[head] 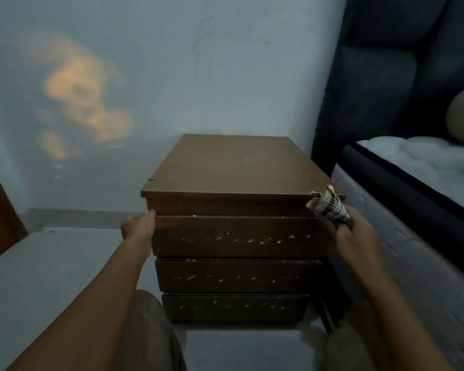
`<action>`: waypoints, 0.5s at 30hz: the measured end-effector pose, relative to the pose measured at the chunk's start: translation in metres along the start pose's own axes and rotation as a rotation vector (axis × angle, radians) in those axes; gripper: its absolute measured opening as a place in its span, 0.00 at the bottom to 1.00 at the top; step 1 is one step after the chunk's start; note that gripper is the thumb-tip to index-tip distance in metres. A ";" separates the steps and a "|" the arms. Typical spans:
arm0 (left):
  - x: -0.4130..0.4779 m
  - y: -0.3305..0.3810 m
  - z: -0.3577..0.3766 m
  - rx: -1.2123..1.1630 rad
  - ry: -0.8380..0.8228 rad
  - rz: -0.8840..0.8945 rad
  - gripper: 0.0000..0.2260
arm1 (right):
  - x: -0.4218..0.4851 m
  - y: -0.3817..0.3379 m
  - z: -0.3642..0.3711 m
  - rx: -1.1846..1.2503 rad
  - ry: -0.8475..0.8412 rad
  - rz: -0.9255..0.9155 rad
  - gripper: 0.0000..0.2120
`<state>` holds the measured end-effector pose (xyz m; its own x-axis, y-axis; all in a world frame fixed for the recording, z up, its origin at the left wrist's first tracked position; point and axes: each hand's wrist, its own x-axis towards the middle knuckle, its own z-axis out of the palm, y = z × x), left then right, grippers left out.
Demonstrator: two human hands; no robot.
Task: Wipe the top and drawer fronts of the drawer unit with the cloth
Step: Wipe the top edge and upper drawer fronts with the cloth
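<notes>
Room: dim bedroom, pale wall [172, 62] behind, a bed [413, 167] at 3 o'clock.
Drawer unit: the brown drawer unit [233, 236] stands on the floor at 12 o'clock, its top [236, 170] bare, three drawer fronts below.
Left hand: the left hand [138, 227] curls round the unit's left edge at 9 o'clock, fingers pressed against the side.
Right hand: the right hand [355, 236] pinches a checked cloth [330, 206], bunched at the top's near right corner.
Advice: likely best to brace with the left, flatten the cloth, sweep the top in overlapping strokes, then do each front, working into the pale specks.
</notes>
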<state>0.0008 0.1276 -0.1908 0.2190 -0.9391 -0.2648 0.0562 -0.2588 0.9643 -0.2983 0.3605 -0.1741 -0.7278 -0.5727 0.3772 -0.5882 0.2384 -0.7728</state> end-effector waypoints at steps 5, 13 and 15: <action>0.004 -0.001 -0.017 -0.015 0.014 0.006 0.14 | 0.013 0.007 -0.005 -0.050 0.068 -0.022 0.16; 0.002 -0.015 -0.030 0.052 0.000 0.088 0.10 | 0.007 0.004 0.033 -0.171 -0.007 -0.032 0.15; 0.002 -0.015 -0.033 0.066 -0.009 0.096 0.08 | 0.001 0.001 0.047 -0.202 0.011 -0.082 0.14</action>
<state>0.0330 0.1367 -0.2055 0.2113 -0.9623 -0.1713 -0.0288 -0.1813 0.9830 -0.2834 0.3236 -0.1983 -0.6777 -0.5883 0.4412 -0.7035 0.3441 -0.6219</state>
